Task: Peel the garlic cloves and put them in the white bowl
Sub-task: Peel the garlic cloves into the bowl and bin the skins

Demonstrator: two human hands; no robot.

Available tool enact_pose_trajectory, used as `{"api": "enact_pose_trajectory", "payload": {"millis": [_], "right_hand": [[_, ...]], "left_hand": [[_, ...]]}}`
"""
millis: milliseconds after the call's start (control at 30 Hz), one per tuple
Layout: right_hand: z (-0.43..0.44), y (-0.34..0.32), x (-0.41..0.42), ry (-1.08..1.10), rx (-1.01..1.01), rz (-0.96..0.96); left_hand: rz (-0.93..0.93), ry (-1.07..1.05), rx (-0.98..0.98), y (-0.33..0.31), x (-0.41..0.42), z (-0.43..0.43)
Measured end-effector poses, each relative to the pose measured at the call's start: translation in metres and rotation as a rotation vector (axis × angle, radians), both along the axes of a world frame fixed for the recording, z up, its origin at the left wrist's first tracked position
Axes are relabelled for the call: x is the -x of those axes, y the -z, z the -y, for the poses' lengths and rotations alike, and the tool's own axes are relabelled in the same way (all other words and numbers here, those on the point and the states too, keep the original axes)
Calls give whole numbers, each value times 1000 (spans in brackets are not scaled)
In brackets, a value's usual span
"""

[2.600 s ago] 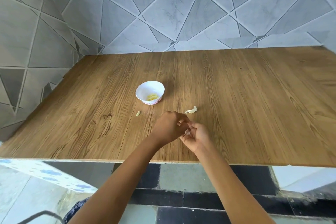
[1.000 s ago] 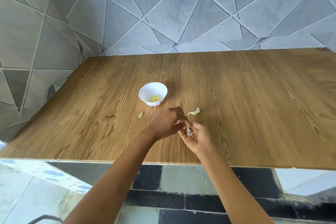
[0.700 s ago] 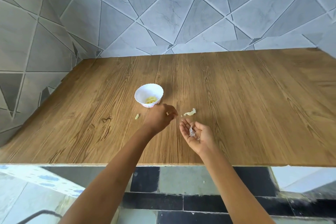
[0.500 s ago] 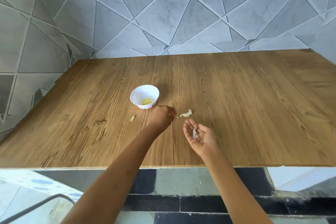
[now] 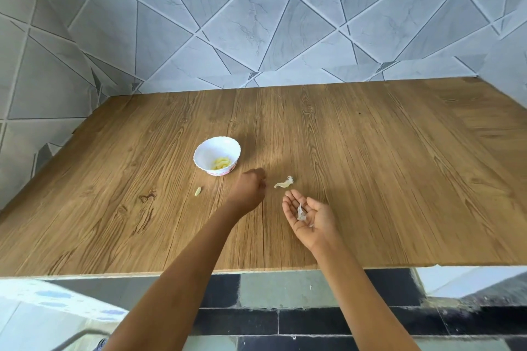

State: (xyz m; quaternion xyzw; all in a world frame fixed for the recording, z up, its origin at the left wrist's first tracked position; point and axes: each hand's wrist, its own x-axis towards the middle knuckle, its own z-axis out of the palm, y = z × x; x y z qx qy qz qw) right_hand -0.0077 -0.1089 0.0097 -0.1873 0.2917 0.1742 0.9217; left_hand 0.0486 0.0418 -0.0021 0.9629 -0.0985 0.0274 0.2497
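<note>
left hand (image 5: 251, 188) curled (grip: cannot tell) | right hand (image 5: 309, 215) flat, peel (image 5: 301, 212) on palm

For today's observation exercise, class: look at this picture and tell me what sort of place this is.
Probably a home kitchen or dining corner: a wooden table set against a tiled wall, with a white bowl of peeled garlic cloves on it and loose garlic skin nearby.
</note>
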Motion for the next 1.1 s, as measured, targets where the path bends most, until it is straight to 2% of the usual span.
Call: {"api": "enact_pose_trajectory", "payload": {"millis": [100,167,233,500,733,900,1100], "right_hand": [[-5,0,-3,-16,-4,-2],[-8,1,-5,-18,-16,-12],[-10,0,-7,-25,9,-18],[-16,3,-8,-35,32,-16],[-16,-4,-2,-15,3,-17],[-22,-4,0,-33,-18,-7],[-49,-7,2,-123,28,-1]], "left_hand": [[52,145,162,-24,15,1],[62,282,115,-35,24,6],[48,326,23,-36,29,9],[58,126,10,-34,35,11],[10,177,41,-36,36,8],[75,107,192,-33,41,-6],[47,-199,457,-23,79,-46]]}}
